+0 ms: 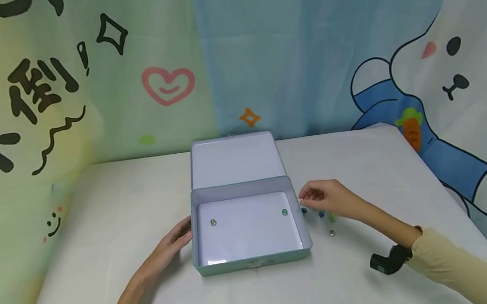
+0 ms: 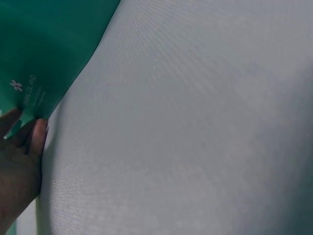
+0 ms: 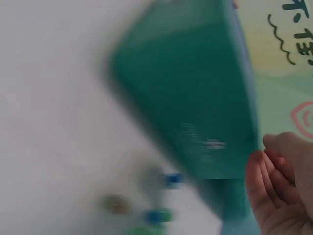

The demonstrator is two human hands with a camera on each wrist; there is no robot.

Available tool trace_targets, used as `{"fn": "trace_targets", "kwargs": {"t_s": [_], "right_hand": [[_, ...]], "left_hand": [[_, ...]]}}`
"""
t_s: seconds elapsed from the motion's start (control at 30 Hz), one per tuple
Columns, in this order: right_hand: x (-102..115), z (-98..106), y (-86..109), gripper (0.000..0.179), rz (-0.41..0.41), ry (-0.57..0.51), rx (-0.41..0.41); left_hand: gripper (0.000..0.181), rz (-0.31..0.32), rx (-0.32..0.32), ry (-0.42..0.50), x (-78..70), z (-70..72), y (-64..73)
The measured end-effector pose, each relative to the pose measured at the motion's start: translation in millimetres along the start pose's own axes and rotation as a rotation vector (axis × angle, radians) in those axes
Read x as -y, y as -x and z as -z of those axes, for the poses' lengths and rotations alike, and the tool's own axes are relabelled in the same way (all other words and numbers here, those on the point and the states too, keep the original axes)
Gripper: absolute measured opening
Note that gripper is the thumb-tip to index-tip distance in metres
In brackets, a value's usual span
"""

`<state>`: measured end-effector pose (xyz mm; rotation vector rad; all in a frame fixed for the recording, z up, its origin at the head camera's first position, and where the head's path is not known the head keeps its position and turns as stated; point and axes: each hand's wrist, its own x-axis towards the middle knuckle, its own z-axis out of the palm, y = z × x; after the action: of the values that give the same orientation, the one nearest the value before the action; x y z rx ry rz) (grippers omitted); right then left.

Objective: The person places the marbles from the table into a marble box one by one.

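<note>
Marbles lie, in the head view, just right of the box, by the nearer right hand; its wall separates them from two inside. Left wrist view: the left hand touches the box's side, fingers extended. Right wrist view: fingertips close together beside the box; any pinched marble cannot be told.

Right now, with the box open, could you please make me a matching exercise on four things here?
Column one
1. Lid
2. Left hand
3. Box
4. Right hand

Column two
A. Green outside, pale inside
B. On the side where loose beads lie outside
C. Opened, at the back
D. On the side away from those beads

Pairs: 1-C, 2-D, 3-A, 4-B.
</note>
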<state>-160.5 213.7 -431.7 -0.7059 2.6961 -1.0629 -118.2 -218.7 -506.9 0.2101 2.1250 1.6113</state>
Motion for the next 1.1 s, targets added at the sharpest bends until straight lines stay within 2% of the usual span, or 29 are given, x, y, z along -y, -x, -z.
{"fn": "trace_targets", "kwargs": {"t_s": [0.1,0.2,0.3,0.37,0.5,0.6,0.77,1.1], "right_hand": [[-18.2,-14.8,27.0,0.012,0.017,0.027,-0.083],[-32.1,-27.9,51.2,0.016,0.038,0.071,-0.201],[-42.2,-36.4,68.1,0.021,0.034,0.129,-0.292],[-46.7,-39.8,75.9,0.023,0.014,0.153,-0.318],[-53.6,-44.0,84.7,0.020,-0.011,0.163,-0.307],[-58.5,-46.2,86.9,0.017,0.015,0.149,-0.286],[-63.3,-48.5,88.1,0.016,0.056,0.132,-0.271],[-63.4,-49.5,86.6,0.016,0.037,0.126,-0.267]], "left_hand": [[0.063,0.000,0.003,0.004,-0.4,-3.7,-1.3],[0.062,-0.004,0.000,0.007,-1.4,-5.3,-2.5],[0.063,-0.007,-0.006,0.007,-2.6,-5.1,-3.1],[0.063,-0.007,-0.009,0.008,-2.8,-4.8,-2.9],[0.063,-0.002,-0.009,0.014,-2.5,-4.5,-1.7],[0.063,0.000,-0.012,0.018,-2.6,-4.8,-1.1],[0.063,0.007,-0.020,0.022,-2.7,-4.9,-0.9],[0.061,-0.012,-0.005,0.021,-0.5,-1.6,-1.0]]}}
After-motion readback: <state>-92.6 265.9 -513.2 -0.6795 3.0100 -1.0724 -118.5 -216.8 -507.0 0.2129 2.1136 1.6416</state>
